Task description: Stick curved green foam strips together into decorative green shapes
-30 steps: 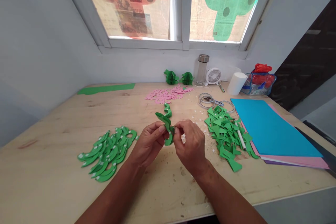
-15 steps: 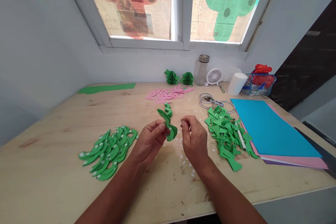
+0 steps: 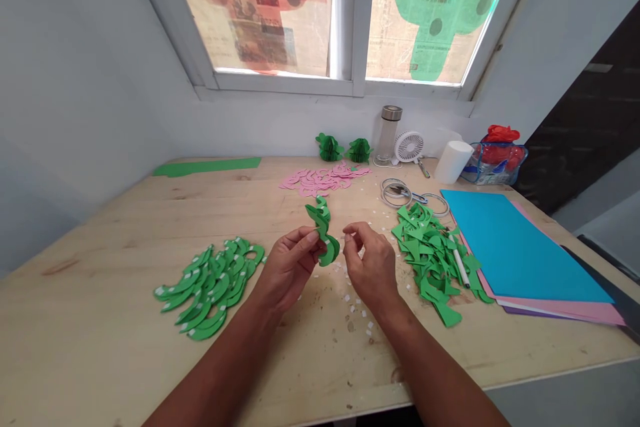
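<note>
My left hand [image 3: 293, 260] pinches a curved green paper cutout [image 3: 329, 250] between thumb and fingers, held above the table. Apart from it, to the right, my right hand [image 3: 369, 260] has its thumb and forefinger close together; whatever they hold, if anything, is too small to make out. Just beyond the held piece lies a small stack of green cutouts [image 3: 323, 205]. A pile of curved green cutouts with white tape squares [image 3: 215, 287] rests left of my left hand. Small white paper bits [image 3: 356, 303] are scattered beneath my right hand.
Green scraps [image 3: 425, 253] with a white marker [image 3: 461, 267] lie to the right, beside blue sheets [image 3: 520, 247]. Tape rolls [image 3: 396, 193], pink cutouts [image 3: 320, 179], two green paper figures [image 3: 329, 147], a glass bottle [image 3: 387, 137] and a small fan [image 3: 409, 147] are farther back.
The green cutout in my left hand has turned slightly, its upper end shifting right. My right hand stays beside it, its fingers a little lower and more bent.
</note>
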A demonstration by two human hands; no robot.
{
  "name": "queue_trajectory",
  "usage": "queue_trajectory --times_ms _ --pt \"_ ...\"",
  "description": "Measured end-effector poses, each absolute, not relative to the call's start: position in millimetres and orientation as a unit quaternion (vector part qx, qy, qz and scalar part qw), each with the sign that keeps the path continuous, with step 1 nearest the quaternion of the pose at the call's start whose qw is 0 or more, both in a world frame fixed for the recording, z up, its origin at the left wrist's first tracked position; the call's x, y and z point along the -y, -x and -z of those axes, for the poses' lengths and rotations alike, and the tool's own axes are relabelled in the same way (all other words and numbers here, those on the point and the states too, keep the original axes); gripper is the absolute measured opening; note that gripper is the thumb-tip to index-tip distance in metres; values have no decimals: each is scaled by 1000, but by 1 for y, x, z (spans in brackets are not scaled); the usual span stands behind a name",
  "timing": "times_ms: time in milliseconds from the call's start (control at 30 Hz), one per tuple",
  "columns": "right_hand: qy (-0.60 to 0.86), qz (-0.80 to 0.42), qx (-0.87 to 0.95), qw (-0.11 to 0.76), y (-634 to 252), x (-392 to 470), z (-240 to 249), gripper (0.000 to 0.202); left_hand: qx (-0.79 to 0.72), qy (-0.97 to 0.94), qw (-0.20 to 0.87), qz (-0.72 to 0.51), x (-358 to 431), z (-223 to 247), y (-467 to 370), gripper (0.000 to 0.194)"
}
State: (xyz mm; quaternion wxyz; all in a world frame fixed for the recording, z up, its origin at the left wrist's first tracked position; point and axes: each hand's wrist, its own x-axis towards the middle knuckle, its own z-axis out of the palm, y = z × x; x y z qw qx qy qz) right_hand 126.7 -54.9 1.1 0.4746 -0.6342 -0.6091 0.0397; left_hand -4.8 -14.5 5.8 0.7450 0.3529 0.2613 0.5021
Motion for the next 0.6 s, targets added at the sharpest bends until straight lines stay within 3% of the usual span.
queue_trajectory --times_ms 167,300,600 --pt "576 -114 615 526 -127 56 -5 25 -267 -373 725 -514 15 -5 4 14" --pt "542 -138 623 546 -126 56 -7 20 -275 -387 708 -522 14 -3 4 12" --pt "540 -64 649 531 -122 57 -4 15 -283 -404 696 -522 17 -5 2 13"
